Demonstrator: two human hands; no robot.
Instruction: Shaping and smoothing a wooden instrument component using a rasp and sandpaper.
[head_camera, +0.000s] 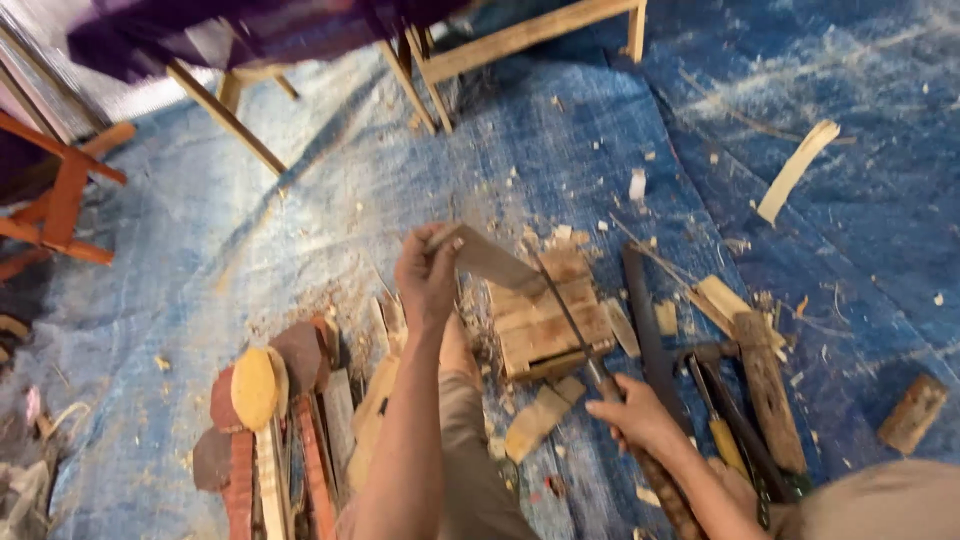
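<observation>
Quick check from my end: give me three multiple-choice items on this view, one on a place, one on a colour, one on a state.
1. The left hand holds the wood piece over:
A. chopping block
B. stool
C. hammer

2. The tarp is:
A. green
B. blue
C. red

3. The right hand is:
A. open and empty
B. flat on the tarp
C. closed on the blade's handle

Answers: 1 A, the piece stands over the chopping block. 2 B, the tarp is blue throughout. 3 C, fingers wrap the handle of the blade.

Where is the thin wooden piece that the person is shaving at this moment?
In the head view, the thin wooden piece sits near the centre, held upright by the left hand above the wooden chopping block, with the right hand's long blade against it.
</observation>
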